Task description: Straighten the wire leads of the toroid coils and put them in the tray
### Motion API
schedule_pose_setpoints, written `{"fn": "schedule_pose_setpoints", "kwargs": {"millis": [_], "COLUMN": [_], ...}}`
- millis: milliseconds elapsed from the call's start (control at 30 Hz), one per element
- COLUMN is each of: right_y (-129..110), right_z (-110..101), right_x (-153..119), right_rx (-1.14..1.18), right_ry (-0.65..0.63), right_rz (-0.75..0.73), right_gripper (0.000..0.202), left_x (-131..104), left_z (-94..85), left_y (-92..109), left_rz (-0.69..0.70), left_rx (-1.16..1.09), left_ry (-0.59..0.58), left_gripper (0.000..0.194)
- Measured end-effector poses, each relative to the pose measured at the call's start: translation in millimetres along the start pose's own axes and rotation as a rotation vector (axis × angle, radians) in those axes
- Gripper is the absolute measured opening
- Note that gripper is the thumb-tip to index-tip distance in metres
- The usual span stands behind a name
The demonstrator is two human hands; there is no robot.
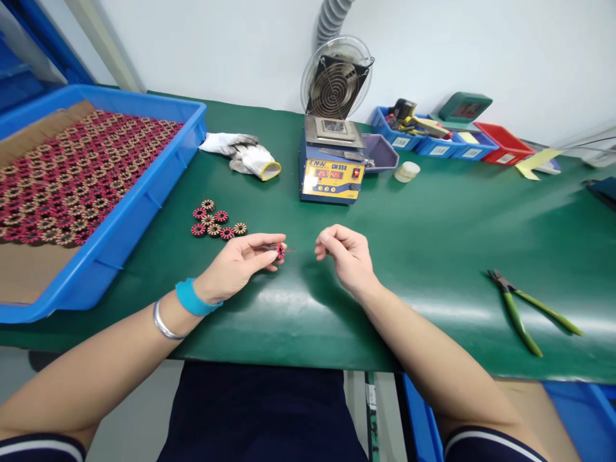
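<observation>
My left hand (240,260) pinches a small red-wound toroidal coil (280,251) between thumb and fingers, just above the green table. Thin wire ends stick out of the coil towards the right. My right hand (347,255) is apart from it on the right, its fingers curled and pressed together; whatever they may hold is too small or hidden to make out. Behind my left hand lies a loose group of several coils (214,229), some wound in red and some in copper-coloured wire.
A blue tray (158,192) full of coils stands on the left. White gloves (245,154) lie beside it. At the back are a solder pot (332,176) with a fan, a purple bin (381,151), a white round container (407,171) and small boxes. Green-handled cutters (517,308) lie on the right.
</observation>
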State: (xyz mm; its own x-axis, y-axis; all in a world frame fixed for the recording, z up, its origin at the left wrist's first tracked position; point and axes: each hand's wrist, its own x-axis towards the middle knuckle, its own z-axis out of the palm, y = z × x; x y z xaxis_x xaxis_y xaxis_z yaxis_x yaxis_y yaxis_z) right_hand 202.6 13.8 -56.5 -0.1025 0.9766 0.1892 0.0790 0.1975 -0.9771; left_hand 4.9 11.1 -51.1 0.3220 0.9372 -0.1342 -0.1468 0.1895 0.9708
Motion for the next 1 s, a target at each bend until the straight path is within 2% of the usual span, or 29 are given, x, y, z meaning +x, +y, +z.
{"fn": "schedule_pose_setpoints", "kwargs": {"millis": [33,100,233,300,433,500,600,667,733,800,900,1000], "right_y": [0.3,1.3,0.8,-0.9,-4.1,-4.6,-3.8,-2.3,-0.7,0.1,-1.2,-2.3], "right_z": [0.4,4.2,10.3,7.4,1.7,5.9,16.8,19.9,17.3,12.2,10.5,16.4], "right_x": [-0.6,-3.3,-7.4,-5.9,-2.8,-5.2,-11.0,-11.9,-9.6,-6.7,-7.1,-10.3], "right_rx": [-0.043,-0.154,-0.243,-0.173,-0.002,-0.004,-0.043,-0.019,0.022,0.029,-0.07,-0.237], "right_ry": [0.004,-0.076,-0.218,-0.182,0.014,-0.061,-0.293,-0.321,-0.244,-0.114,0.045,-0.005], "right_rz": [-0.027,-0.081,-0.138,-0.121,-0.011,0.073,0.176,0.181,0.154,0.107,-0.079,-0.316], "right_gripper": [0.023,0.015,0.016,0.024,0.036,0.04,0.042,0.043,0.043,0.04,0.028,0.013], "left_x": [0.0,-0.4,-2.0,-2.4,-1.6,-1.0,-0.8,-1.3,-2.2,-3.4,-5.8,-8.4], "left_z": [0.0,0.3,2.6,3.7,3.0,1.9,1.3,1.7,2.5,3.7,6.0,8.7], "left_y": [-0.4,-0.6,1.5,2.6,2.2,0.6,-1.8,-2.7,-3.2,-3.9,-6.0,-7.8], "left_rz": [-0.001,0.0,0.018,0.033,0.057,0.074,0.119,0.147,0.168,0.186,0.194,0.205], "left_rx": [0.007,0.018,0.071,0.096,0.11,0.123,0.157,0.181,0.206,0.239,0.289,0.315], "left_ry": [0.002,-0.002,0.01,0.029,0.097,0.125,0.125,0.111,0.1,0.095,0.081,0.056], "left_gripper": [0.037,0.038,0.039,0.04,0.044,0.045,0.044,0.043,0.043,0.042,0.042,0.043]}}
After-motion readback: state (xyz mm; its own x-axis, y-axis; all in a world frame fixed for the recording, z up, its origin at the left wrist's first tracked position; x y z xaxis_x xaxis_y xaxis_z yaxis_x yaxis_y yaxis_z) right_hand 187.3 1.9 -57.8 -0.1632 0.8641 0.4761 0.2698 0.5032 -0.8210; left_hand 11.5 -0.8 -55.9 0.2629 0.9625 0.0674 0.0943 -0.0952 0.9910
